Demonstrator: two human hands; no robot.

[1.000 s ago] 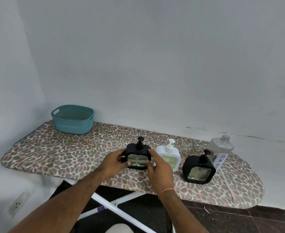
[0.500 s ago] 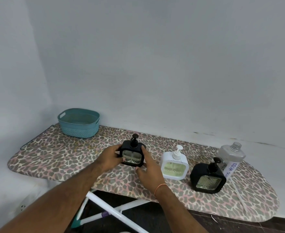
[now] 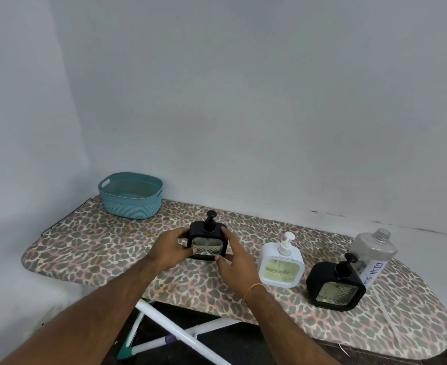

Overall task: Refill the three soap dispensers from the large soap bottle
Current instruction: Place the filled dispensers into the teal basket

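Note:
A black square soap dispenser point(image 3: 208, 239) with a pump top stands upright on the leopard-print ironing board point(image 3: 90, 248). My left hand point(image 3: 169, 250) grips its left side and my right hand point(image 3: 233, 259) holds its right side. To the right stands a white dispenser point(image 3: 281, 264) with greenish soap, apart from my hands. Further right is a second black dispenser point(image 3: 335, 284). Behind it the large clear soap bottle point(image 3: 374, 248), uncapped and labelled "DISH", stands at the board's right end.
A teal plastic basket point(image 3: 130, 196) sits at the board's far left corner against the wall. The board's white legs point(image 3: 180, 335) cross below its front edge over a dark floor. Grey walls close off the back and left.
Both hands have slid the black dispenser leftwards along the board, away from the white dispenser, opening a gap between them. The other items have stayed in place.

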